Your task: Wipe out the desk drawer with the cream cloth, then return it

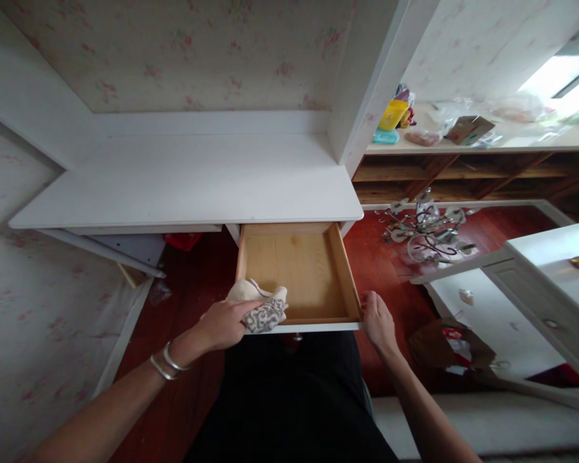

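My left hand has its fingers clenched on a cloth, cream with a grey pattern, pressed into the near left corner of the open drawer. The cloth lies partly on the wooden bottom and partly over the white front edge. My right hand rests against the drawer's near right corner, fingers loose and grasping nothing, touching the side rail. The drawer is pulled out from under the white surface. Two bangles sit on my left wrist. Beyond my right hand, a tangle of metal lamp parts lies on the red floor.
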The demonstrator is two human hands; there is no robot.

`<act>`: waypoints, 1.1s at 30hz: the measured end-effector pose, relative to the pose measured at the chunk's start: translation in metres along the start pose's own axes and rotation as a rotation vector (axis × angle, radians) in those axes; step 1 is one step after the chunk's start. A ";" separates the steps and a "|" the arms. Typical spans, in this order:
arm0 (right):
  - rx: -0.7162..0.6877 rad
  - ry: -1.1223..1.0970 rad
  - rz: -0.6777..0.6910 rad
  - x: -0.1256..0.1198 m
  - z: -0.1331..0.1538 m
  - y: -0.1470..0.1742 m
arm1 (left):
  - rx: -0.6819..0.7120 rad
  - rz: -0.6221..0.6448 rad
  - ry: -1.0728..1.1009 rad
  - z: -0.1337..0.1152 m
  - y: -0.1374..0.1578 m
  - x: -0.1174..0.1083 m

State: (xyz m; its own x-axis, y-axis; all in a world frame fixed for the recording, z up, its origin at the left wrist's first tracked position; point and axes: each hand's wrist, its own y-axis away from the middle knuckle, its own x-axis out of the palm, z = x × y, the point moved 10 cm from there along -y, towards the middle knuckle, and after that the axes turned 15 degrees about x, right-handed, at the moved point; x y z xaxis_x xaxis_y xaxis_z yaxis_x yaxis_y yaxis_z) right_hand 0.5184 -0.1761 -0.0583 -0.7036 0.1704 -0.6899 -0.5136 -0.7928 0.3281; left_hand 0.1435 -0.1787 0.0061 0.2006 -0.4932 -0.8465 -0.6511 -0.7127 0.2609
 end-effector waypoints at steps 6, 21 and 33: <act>0.052 -0.060 -0.013 -0.001 -0.009 -0.001 | 0.180 0.046 0.117 -0.080 -0.079 0.017; -0.039 -0.086 -0.002 -0.002 -0.006 -0.002 | 0.273 -0.139 0.213 -0.130 -0.149 0.003; -0.092 0.029 -0.078 -0.001 -0.022 -0.005 | 0.807 -0.243 -0.288 -0.192 -0.184 0.033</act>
State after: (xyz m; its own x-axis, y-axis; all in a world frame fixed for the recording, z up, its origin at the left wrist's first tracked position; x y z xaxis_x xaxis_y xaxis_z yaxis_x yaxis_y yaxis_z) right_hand 0.5326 -0.1853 -0.0736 -0.6482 0.2182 -0.7296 -0.5184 -0.8283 0.2128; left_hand 0.4103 -0.1592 0.0195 0.2791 -0.1526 -0.9481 -0.9537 -0.1593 -0.2552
